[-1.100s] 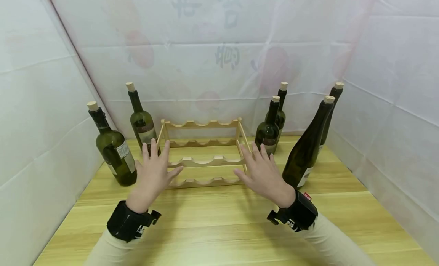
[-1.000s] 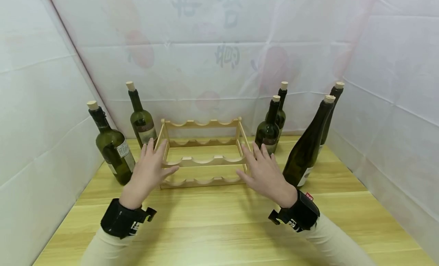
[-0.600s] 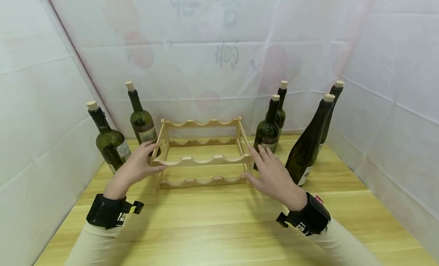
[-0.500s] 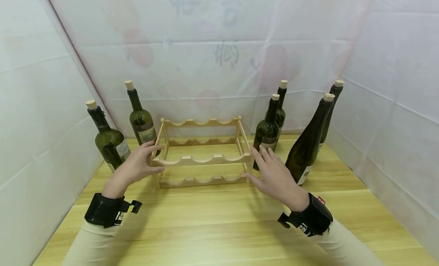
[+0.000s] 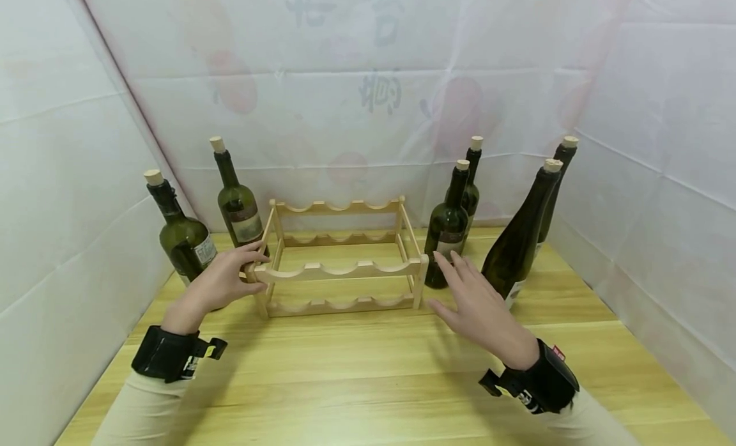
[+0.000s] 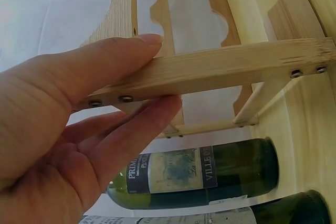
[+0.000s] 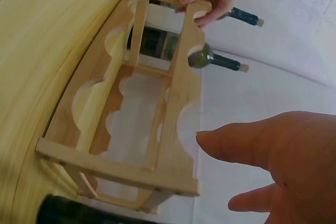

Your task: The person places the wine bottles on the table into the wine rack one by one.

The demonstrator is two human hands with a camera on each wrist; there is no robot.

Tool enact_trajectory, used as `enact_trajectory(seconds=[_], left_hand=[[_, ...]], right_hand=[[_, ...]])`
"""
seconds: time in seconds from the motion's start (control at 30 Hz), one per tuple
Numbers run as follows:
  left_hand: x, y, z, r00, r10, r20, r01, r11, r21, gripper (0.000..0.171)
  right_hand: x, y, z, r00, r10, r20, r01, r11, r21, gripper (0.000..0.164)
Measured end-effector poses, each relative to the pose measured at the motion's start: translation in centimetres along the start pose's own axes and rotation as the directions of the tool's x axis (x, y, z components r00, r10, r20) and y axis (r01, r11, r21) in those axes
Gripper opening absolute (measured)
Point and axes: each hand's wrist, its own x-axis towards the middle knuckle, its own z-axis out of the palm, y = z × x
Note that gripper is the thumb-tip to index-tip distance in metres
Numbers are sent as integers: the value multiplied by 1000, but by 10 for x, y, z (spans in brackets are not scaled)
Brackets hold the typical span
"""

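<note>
A two-tier wooden wine rack [image 5: 339, 273] with scalloped rails stands on the table and holds no bottles. At its left front corner my left hand [image 5: 213, 283] pinches the upright post. The left wrist view has the thumb [image 6: 113, 59] on one face of that post [image 6: 231, 69] and the fingers on the other. My right hand [image 5: 483, 312] is apart from the rack's right end, fingers extended, in front of a dark green wine bottle [image 5: 448, 219]. In the right wrist view, its thumb [image 7: 236, 142] points toward the rack with a gap between.
Two corked wine bottles stand left of the rack, one nearer [image 5: 183, 235] and one farther back [image 5: 240, 206]. On the right are another short bottle [image 5: 473, 193] behind the first and two tall slim ones, the front one [image 5: 512, 245] partly covering the other [image 5: 565, 155]. White cloth [image 5: 345, 114] encloses the table [image 5: 345, 376].
My left hand has moved left from above the rack's corner and now grips its front post. My right hand has drawn back from the right end, toward the right and nearer me.
</note>
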Motion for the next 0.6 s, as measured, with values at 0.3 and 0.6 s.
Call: enact_trajectory(seconds=[0.3, 0.6], left_hand=[[1, -2, -2, 1000, -13, -13, 13, 1000, -25, 31], [2, -3, 2, 999, 12, -32, -13, 999, -31, 27]], right_hand=[[-5, 12, -28, 993, 46, -108, -49, 998, -25, 72], [-15, 40, -64, 970, 241, -26, -241, 970, 14, 55]])
